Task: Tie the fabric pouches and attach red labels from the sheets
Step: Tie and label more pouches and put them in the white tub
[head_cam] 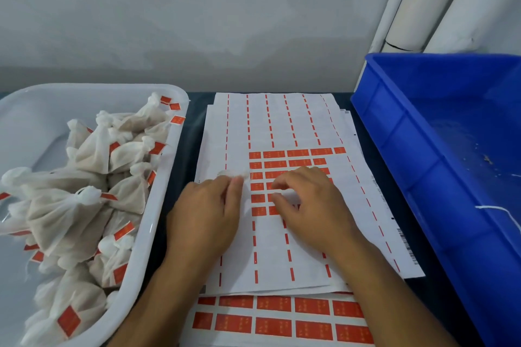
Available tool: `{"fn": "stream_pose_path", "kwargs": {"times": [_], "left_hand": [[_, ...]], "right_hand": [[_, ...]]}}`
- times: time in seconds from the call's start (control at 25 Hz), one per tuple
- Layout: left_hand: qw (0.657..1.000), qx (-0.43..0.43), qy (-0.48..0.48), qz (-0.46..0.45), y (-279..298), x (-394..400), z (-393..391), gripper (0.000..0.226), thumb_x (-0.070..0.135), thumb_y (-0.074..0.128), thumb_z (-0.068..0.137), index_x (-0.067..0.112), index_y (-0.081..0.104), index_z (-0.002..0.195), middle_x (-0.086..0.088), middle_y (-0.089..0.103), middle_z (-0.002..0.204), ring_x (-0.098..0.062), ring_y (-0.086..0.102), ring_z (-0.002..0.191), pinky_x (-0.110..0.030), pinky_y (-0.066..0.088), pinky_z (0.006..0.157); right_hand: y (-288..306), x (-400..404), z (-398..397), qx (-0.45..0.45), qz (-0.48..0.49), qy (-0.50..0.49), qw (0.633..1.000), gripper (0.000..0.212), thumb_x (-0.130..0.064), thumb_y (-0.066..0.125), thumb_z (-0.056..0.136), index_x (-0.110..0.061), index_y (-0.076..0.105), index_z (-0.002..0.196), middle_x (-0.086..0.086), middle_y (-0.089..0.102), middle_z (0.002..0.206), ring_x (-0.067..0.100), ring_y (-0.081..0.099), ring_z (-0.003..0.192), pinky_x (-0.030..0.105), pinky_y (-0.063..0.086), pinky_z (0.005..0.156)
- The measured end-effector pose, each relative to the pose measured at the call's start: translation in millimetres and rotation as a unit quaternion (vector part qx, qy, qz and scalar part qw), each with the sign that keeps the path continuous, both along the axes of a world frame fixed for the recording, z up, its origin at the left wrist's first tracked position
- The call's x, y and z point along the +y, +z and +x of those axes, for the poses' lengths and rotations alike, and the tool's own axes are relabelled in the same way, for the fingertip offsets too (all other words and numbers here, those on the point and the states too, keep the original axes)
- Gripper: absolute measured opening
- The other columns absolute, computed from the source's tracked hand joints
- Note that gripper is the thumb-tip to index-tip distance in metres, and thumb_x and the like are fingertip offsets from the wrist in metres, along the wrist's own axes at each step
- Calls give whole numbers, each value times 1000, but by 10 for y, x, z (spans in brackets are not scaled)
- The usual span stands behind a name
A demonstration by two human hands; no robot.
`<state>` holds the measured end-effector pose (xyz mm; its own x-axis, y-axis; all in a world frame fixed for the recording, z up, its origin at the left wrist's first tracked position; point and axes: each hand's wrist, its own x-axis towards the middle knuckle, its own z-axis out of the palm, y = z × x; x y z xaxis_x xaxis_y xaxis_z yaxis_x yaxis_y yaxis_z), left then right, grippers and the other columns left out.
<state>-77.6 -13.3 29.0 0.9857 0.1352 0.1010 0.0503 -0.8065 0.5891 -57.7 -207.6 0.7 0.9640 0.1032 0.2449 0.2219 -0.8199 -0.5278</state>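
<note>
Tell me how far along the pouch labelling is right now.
Done: a pile of tied white fabric pouches carrying red labels lies in the white plastic tray. In hand: the left hand presses the top white label sheet while the right hand picks at its remaining red labels. Left: those labels and a fuller sheet underneath.

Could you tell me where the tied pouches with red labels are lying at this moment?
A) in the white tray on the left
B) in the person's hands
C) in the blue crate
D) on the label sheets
A: the tied pouches are heaped in the white tray left of the label sheets, while the blue crate holds none that can be seen.
</note>
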Motion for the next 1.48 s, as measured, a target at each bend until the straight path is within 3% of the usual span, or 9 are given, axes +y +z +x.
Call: {"fn": "stream_pose_path", "kwargs": {"times": [0.08,0.2,0.48,0.72,0.92,1.12,1.32,1.48], "left_hand": [[1000,-22,-4,20,-27,-8,7,42,52,46,101,40,56,140,14,64,133,-15,58,122,-44,49,104],[1000,-4,-9,27,-83,43,18,55,41,61,98,41,41,149,9,48,150,-17,49,135,-42,45,109],[996,-55,19,-60,-125,110,71,58,38,77,89,44,49,139,14,49,149,-8,56,126,-23,38,94],[998,-31,14,-53,-165,89,57,60,43,78,87,45,47,138,15,49,148,3,45,110,-26,41,94],[994,-39,14,-99,-118,108,79,59,38,80,86,45,50,136,15,52,144,-8,59,118,-28,46,97],[997,0,12,-74,-132,138,52,68,41,82,83,45,46,141,15,47,150,1,47,111,-29,46,95],[996,-24,23,-84,-67,144,67,64,36,84,83,41,51,137,12,51,147,-13,58,124,-36,49,102],[989,-78,17,-128,-57,126,85,57,34,85,82,46,54,128,23,51,131,-3,56,109,-23,47,91]], "right_hand": [[-31,6,-7,11,-11,13,1000,29,-54,63,94,-39,65,119,-18,65,129,-3,47,107,6,20,87],[-76,2,-12,29,-25,17,999,33,-56,62,94,-41,63,122,-20,62,132,3,55,117,14,29,94],[-122,-2,-1,44,-23,11,999,33,-58,61,94,-42,63,123,-22,61,132,-2,50,111,18,33,97],[-137,-27,24,41,-26,7,999,32,-56,61,95,-41,63,123,-21,61,132,-5,44,106,16,30,96],[-148,-52,32,35,-27,0,999,33,-58,61,95,-42,63,123,-22,61,132,-6,43,106,16,30,96],[-161,-53,33,38,-32,0,999,31,-57,60,95,-42,62,122,-22,61,131,-6,43,106,13,27,93],[-155,-54,35,37,-32,4,999,31,-57,61,95,-42,63,121,-21,62,131,-5,44,107,17,31,97],[-150,-50,22,36,-26,1,999,31,-58,60,95,-42,63,122,-22,62,130,-5,44,106,17,30,98]]}}
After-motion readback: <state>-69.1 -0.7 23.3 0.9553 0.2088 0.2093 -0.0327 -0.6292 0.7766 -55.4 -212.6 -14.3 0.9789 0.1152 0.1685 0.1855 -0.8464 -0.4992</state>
